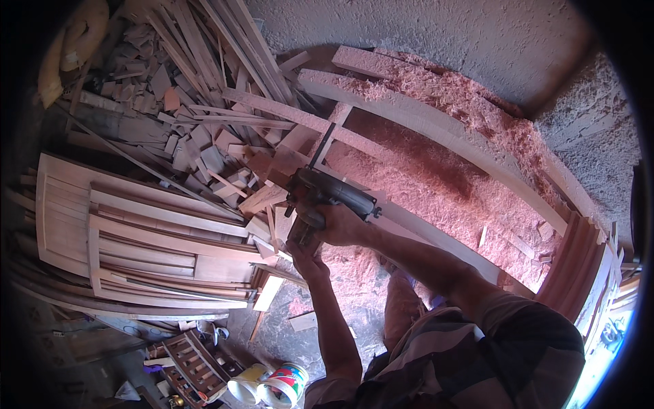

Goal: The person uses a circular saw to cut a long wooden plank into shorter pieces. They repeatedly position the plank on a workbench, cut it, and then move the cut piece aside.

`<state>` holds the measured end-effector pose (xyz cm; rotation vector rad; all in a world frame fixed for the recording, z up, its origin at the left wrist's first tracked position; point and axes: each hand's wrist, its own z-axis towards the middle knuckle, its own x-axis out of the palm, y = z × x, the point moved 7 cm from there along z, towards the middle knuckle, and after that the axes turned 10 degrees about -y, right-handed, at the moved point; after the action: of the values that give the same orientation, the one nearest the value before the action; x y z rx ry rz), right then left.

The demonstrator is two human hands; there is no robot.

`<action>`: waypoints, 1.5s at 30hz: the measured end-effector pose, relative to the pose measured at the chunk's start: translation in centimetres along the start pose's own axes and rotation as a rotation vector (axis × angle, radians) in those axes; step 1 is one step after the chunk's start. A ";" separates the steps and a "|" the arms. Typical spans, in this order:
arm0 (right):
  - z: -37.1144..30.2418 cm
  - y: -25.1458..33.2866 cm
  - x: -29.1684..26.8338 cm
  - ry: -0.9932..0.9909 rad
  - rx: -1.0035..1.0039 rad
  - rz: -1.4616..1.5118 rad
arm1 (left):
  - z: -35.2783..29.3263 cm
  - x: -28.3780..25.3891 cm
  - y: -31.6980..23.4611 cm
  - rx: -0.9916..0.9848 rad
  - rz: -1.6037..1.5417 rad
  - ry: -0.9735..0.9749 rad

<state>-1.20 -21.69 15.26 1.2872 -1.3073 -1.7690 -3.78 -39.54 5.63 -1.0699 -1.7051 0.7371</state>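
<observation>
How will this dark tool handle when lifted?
The tool is probably heavy for its size: the left hand and right hand both support its bulk. It's likely stiff, as it looks solid, and might tip if set down, being rounded.

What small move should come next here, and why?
I'd probably swing the tool slightly so its rod clears the strip: the rod's end overlaps it in this view, though contact can't be judged. The right hand and left hand both grip the tool, so turning should be steady.
</observation>
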 end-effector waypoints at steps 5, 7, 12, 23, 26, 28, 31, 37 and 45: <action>1.9 0.4 1.0 0.024 0.006 0.005 | 1.5 0.3 -0.8 0.018 0.003 -0.033; 3.0 0.5 1.7 0.034 0.007 0.013 | 2.9 -0.1 -1.2 0.021 0.021 -0.061; 6.4 2.1 3.2 0.009 -0.034 0.061 | 7.5 0.6 -3.2 0.071 0.009 0.047; 8.2 10.3 -3.0 -0.137 -0.359 0.222 | 5.1 9.8 -14.9 0.497 0.084 0.235; 3.7 11.2 -7.7 -0.212 -0.294 0.148 | 0.9 11.8 -13.9 0.423 0.091 0.249; 0.0 11.2 -11.1 -0.283 -0.275 0.088 | -2.7 12.8 -11.3 0.323 0.049 0.331; -6.3 9.6 -15.7 -0.340 -0.151 0.049 | -7.7 12.7 -6.0 0.168 0.099 0.469; -21.1 7.0 -22.6 -0.497 0.205 -0.036 | -9.7 7.9 1.5 0.003 0.792 0.647; -35.6 6.7 -22.7 -0.818 0.623 -0.061 | -3.8 18.2 3.1 1.446 1.340 1.411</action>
<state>39.52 -17.66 27.74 0.8811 -2.4366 -2.1139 -2.07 -21.78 11.70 -0.9418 0.9391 1.1528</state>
